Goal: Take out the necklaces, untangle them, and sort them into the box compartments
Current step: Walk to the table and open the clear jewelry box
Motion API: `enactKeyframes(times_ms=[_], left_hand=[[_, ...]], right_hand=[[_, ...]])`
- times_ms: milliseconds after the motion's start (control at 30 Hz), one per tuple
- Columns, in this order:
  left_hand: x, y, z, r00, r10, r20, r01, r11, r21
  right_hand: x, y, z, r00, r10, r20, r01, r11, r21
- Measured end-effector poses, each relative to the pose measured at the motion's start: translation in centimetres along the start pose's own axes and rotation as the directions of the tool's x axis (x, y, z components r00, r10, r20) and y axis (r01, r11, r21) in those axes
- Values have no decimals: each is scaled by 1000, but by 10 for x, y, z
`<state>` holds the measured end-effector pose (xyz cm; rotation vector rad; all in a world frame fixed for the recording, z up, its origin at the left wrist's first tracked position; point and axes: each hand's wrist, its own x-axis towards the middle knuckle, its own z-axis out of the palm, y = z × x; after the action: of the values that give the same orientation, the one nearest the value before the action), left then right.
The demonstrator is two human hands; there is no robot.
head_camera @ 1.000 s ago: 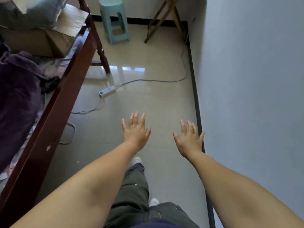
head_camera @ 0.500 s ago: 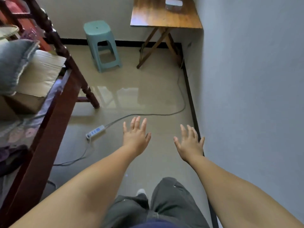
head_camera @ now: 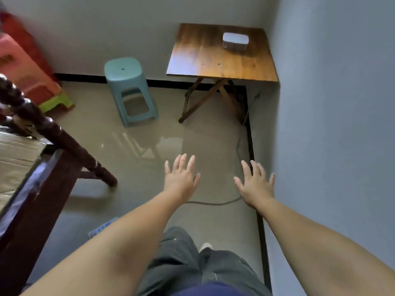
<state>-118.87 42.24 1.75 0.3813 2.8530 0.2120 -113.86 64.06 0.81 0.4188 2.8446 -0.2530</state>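
Observation:
A small pale box (head_camera: 235,40) with a white lid rests on the far right part of a wooden folding table (head_camera: 203,60) in the room's corner. No necklace shows. My left hand (head_camera: 181,178) and my right hand (head_camera: 255,185) are stretched out in front of me, palms down, fingers spread, holding nothing. Both hover over the tiled floor, well short of the table.
A teal plastic stool (head_camera: 128,86) stands left of the table. A dark wooden bed frame (head_camera: 53,146) runs along the left. Red and green stools (head_camera: 27,77) sit at the far left. A cable (head_camera: 213,202) crosses the floor, and a power strip (head_camera: 100,229) lies near my legs. The grey wall (head_camera: 331,124) is close on the right.
The view has moved forward and tilted up, so the table and its box now show in full. My hands keep the same spread pose in front of me.

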Motion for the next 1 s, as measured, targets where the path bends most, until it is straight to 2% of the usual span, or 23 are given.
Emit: enactKeyframes(times_ms=[233,533,733,900,1000], left_hand=[[168,3,-26,1000,-14,4,14,999,35],[406,5,-84,997,75,1,-75,993,93],[537,27,-106,995,97,20,-97,995,39],[665,46,-122,1000,17,13,-17,1000,-24],[735,65,-137,998,-43,35,47,992,-118]], right_hand=[[171,-9,-43,997,-75,-35,76,997,17],[380,-8,-111,998,32,-45,-28,997,70],[507,5,-146,998,50,-30,-48,997,65],[647,10,-178,997,-13,-72,15,999,33],[723,14,-202,995,-56,-77,58,998,13]])
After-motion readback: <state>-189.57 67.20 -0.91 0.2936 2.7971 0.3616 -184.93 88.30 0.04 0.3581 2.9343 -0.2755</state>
